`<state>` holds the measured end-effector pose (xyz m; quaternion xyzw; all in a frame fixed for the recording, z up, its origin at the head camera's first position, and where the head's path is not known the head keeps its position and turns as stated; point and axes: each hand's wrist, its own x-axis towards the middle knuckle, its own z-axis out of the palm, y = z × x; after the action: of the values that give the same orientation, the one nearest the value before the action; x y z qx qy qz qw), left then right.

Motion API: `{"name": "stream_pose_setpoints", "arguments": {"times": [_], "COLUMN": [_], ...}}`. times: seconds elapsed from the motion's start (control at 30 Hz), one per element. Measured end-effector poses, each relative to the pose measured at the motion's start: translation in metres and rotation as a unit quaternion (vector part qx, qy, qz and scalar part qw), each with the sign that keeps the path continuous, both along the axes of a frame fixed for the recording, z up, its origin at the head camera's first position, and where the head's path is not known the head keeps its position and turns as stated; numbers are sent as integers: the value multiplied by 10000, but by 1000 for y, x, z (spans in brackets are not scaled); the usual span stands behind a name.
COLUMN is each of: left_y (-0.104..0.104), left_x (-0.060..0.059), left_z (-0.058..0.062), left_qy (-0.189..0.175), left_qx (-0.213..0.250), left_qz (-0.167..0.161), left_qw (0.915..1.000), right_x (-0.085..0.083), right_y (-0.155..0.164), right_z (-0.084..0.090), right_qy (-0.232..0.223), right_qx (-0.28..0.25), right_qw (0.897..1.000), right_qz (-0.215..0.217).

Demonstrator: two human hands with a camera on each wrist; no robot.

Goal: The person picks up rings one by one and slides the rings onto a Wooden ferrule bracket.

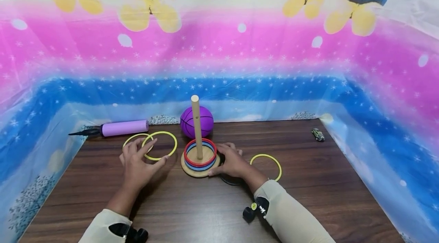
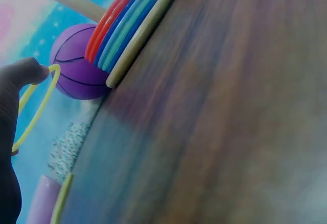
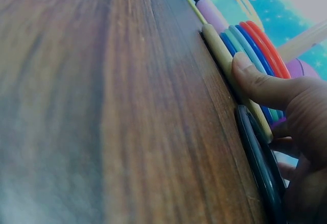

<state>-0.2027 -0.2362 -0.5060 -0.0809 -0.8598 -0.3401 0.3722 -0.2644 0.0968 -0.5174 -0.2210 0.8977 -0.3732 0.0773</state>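
My left hand (image 1: pixel 136 167) pinches a yellow ring (image 1: pixel 176 144) between thumb and fingers, raised left of the wooden ring stand (image 1: pixel 197 128). In the left wrist view the thumb tip presses the rim of that yellow ring (image 2: pixel 38 113). The stand's peg is upright, and stacked red (image 3: pixel 265 45) and blue and teal rings lie round its foot on the round base (image 3: pixel 219 45). My right hand (image 1: pixel 234 163) grips the base from the right, thumb on its near edge, the other fingers partly hidden behind. A black ring (image 3: pixel 258 157) lies beneath this hand, against the base.
A second yellow ring (image 1: pixel 127 141) is at the back left, near a purple hand pump (image 1: pixel 125 128). The purple ball (image 1: pixel 186 123) sits behind the stand. Another yellow ring (image 1: pixel 280 168) lies right of my right wrist. A toy car (image 1: pixel 318 135) stands at the far right.
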Motion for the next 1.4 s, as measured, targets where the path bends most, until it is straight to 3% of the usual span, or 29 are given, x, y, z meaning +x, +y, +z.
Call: {"name": "stream_pose_setpoints", "arguments": {"times": [0.3, 0.73, 0.97, 1.4], "left_y": [1, 8, 16, 48], "left_x": [-4, -7, -8, -15], "left_z": [23, 83, 105, 148], "left_qy": [366, 324, 423, 851], "left_qx": [264, 933, 1104, 1340], "left_qz": [-78, -14, -63, -728], "left_qw": [9989, 9951, 9930, 9846], "right_x": [2, -1, 0, 1], "right_y": [-2, -2, -2, 1], "right_z": [1, 0, -1, -1], "right_qy": [-15, 57, 77, 56], "right_qx": [-5, -6, 9, -50], "right_qw": [10000, 10000, 9999, 10000], "right_qz": [39, 51, 63, 63]}}
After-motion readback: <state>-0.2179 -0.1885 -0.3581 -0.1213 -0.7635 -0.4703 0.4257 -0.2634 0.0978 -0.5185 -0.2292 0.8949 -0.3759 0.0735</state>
